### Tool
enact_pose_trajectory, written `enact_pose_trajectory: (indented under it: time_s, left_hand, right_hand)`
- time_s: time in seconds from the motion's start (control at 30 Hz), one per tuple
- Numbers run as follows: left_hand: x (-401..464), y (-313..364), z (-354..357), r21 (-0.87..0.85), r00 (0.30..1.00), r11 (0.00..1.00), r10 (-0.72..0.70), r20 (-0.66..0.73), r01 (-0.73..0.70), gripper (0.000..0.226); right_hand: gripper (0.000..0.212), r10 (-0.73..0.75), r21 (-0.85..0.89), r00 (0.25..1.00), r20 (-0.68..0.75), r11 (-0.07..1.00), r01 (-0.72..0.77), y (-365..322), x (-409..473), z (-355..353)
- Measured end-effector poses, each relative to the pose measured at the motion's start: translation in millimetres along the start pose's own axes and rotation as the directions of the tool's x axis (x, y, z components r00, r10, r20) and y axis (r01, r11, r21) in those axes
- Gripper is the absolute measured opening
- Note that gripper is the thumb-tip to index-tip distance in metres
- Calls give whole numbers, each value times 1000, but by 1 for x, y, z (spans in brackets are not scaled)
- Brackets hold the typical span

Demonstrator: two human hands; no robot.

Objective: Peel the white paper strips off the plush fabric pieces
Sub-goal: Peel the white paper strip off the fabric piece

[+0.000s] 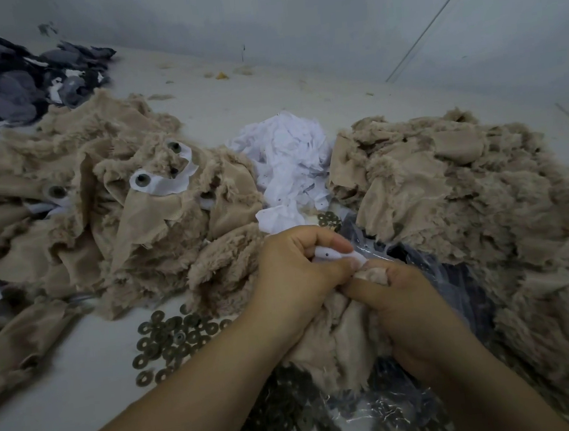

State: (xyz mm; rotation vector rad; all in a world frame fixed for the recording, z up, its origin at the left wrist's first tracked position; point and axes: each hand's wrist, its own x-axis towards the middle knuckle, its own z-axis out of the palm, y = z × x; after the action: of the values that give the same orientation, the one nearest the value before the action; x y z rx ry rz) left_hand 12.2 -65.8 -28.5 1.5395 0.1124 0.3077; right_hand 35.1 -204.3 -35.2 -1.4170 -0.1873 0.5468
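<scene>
The white paper strip [340,257] sits at the centre foreground, pinched at the top edge of a tan plush fabric piece [338,334] held just above the surface [68,389]. The left hand [295,279] closes its thumb and forefinger on the strip; its grip is narrow and holds the paper. The right hand [412,310] is closed on the plush piece directly beside the strip, bracing the fabric; its fingertips touch those of the left hand.

Step in hand, as judged: separation of 1 strip from 1 piece, at the start of the pull. How much of the strip remains bonded is hidden by the fingers.

Next move calls for: a steady pull of the strip away from the fabric while the right hand anchors the pile close to the peel line, to avoid tearing the paper.

Surrounding items:
- A heap of crumpled white paper [288,160] lies beyond the hands, apparently discarded strips.
- A pile of plush pieces [463,192] lies to the right, with no paper visible on it.
- A pile to the left [97,211] includes pieces with white paper and round eye parts [142,180] attached, likely awaiting work.
- Dark ring washers [173,342] are scattered near the left forearm.
- Grey fabric scraps [6,81] lie far left
</scene>
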Motion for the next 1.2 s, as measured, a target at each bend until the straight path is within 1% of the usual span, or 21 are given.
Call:
enact_pose_trajectory:
  time_s: [0.13, 0.23, 0.33, 0.4, 0.47, 0.5, 0.53, 0.57, 0.6, 0.63, 0.67, 0.7, 0.73, 0.77, 0.83, 0.87, 0.9, 0.93, 1.0, 1.1, 1.2]
  left_hand:
    - [1, 1, 1, -48, 1000, 999, 8, -25, -9, 20]
    - [4, 4, -4, -121, 999, 993, -1, -47, -4, 19]
    - [3, 13, -11, -196, 999, 981, -8, -45, -1, 16]
    - [2, 20, -20, -214, 1000, 977, 19, 24, -14, 18]
    - [-4, 30, -35, -147, 971, 988, -6, 241, 43, 17]
    - [-8, 36, -44, -26, 914, 997, -53, 402, 70, 14]
    - [-11, 42, -52, 125, 814, 990, -130, 567, 71, 13]
    - [-14, 46, -59, 253, 680, 966, -224, 698, 58, 14]
    - [-17, 50, -63, 342, 548, 938, -312, 776, 49, 17]
    - [-21, 52, -65, 399, 458, 915, -379, 804, 56, 20]
    - [-24, 53, -65, 432, 429, 899, -419, 800, 72, 21]
    - [-28, 53, -64, 442, 453, 893, -430, 781, 85, 20]
    - [-30, 52, -62, 434, 525, 896, -413, 744, 90, 17]
    - [-31, 50, -59, 419, 636, 904, -372, 676, 83, 13]
    - [-27, 44, -53, 423, 880, 906, -215, 423, 18, 10]
    - [-23, 40, -50, 448, 955, 894, -108, 276, -28, 9]
    - [-18, 37, -47, 496, 984, 866, -26, 176, -65, 6]
    - [-14, 34, -44, 558, 991, 825, 16, 134, -89, 8]
    - [-10, 26, -40, 607, 989, 789, 10, 147, -98, 15]
    - [-10, 21, -35, 427, 979, 902, -25, 204, -66, 5]
    - [-9, 18, -32, 374, 984, 920, 55, 167, -115, 9]
  right_hand:
    - [25, -30, 26, 999, 27, 999, 30, 3, 1, -1]
    - [8, -28, -91, 997, -70, 996, 21, 2, -1, 1]
    - [9, -27, -150, 992, -120, 989, 9, 2, -3, 2]
    - [7, -38, -170, 989, -142, 985, 13, 1, -3, 4]
    - [8, -45, -187, 988, -145, 982, 17, -2, -5, 7]
    - [9, -45, -200, 988, -147, 980, 15, -2, -6, 8]
    - [10, -47, -220, 986, -159, 976, 11, -3, -7, 8]
    - [12, -52, -245, 983, -178, 970, 7, -4, -8, 9]
    - [12, -65, -263, 980, -190, 965, 14, -5, -9, 10]
    - [11, -80, -276, 978, -193, 961, 24, -5, -10, 10]
    - [11, -97, -290, 978, -186, 956, 40, -5, -10, 11]
    - [13, -119, -310, 978, -173, 949, 61, -5, -10, 11]
    - [14, -144, -336, 977, -159, 938, 83, -4, -10, 12]
    - [14, -163, -367, 975, -150, 925, 98, -4, -11, 12]
    - [9, -192, -420, 972, -134, 900, 119, -3, -10, 13]
    - [5, -204, -435, 971, -126, 891, 131, -3, -9, 14]
    - [3, -215, -445, 969, -119, 884, 141, -3, -9, 14]
    - [4, -223, -452, 968, -112, 879, 150, -3, -9, 15]
    - [6, -230, -457, 968, -99, 875, 161, -3, -9, 15]
    - [9, -228, -459, 969, -92, 873, 162, -4, -10, 15]
    - [13, -230, -453, 969, -87, 876, 168, -2, -8, 11]
